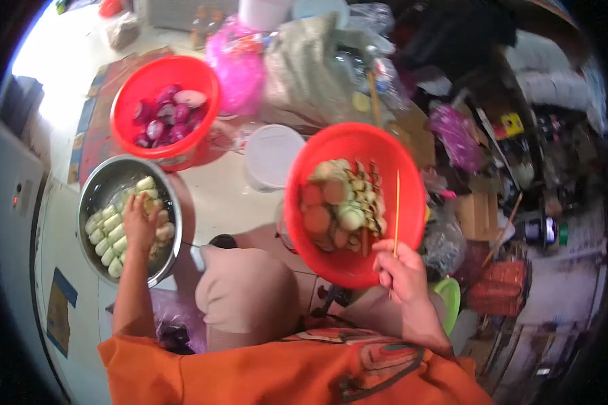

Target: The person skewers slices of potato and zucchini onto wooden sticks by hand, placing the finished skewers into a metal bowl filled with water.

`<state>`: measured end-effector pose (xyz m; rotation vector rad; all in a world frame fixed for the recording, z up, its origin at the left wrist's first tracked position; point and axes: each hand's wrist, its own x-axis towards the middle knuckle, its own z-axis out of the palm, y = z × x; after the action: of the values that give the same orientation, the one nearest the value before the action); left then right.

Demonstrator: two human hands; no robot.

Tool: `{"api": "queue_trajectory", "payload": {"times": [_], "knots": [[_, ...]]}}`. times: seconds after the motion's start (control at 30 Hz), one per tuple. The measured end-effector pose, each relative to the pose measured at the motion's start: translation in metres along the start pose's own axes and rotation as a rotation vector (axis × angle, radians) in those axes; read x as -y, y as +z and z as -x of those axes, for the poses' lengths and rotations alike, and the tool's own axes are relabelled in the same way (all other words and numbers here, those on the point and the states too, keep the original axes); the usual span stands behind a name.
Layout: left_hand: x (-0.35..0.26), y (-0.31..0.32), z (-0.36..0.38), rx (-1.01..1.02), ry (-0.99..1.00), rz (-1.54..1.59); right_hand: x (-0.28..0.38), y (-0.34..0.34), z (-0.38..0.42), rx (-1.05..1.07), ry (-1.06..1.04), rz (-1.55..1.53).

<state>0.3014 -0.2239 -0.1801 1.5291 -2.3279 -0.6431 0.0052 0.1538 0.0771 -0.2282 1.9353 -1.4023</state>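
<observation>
My left hand point(140, 221) reaches into a steel bowl point(177, 233), its fingers apart over pale green-white cylindrical pieces point(115, 233) packed in rows. Whether a fingertip touches a piece is hard to make out. In my right hand point(400, 268) a thin bamboo skewer point(397, 209) is pinched, pointing up with nothing threaded on its visible length. That hand is at the near right rim of a red basin point(304, 256). Inside the basin lie round brownish slices point(317, 219), pale green-white rounds point(351, 216) and several loaded skewers point(371, 189).
Behind the steel bowl stands a red bucket point(118, 125) with purple onions point(172, 118). A white lidded tub point(273, 154) sits between the containers. Pink plastic bags point(236, 74) and a woven sack point(300, 67) are at the back. Clutter and a cardboard box point(478, 212) crowd the right.
</observation>
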Motion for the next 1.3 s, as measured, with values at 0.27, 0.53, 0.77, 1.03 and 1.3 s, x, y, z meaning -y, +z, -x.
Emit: {"api": "queue_trajectory", "payload": {"times": [0.27, 0.53, 0.77, 1.03, 1.3], "knots": [[-0.226, -0.1, -0.007, 0.273, 0.244, 0.974, 0.004, -0.079, 0.003, -0.039, -0.061, -0.094], [-0.411, -0.031, 0.058, 1.063, 0.02, 0.784, -0.024, -0.126, -0.012, 0.048, -0.111, -0.277], [-0.442, 0.067, 0.09, 1.062, -0.439, 1.044, -0.01, -0.131, -0.059, -0.073, -0.173, 0.036], [-0.456, 0.091, 0.086, 0.947, -0.442, 1.001, -0.025, -0.112, -0.133, -0.095, -0.072, 0.333], [-0.463, 0.091, 0.071, 0.94, -0.369, 0.965, -0.05, -0.097, -0.196, -0.164, 0.05, 0.47]]}}
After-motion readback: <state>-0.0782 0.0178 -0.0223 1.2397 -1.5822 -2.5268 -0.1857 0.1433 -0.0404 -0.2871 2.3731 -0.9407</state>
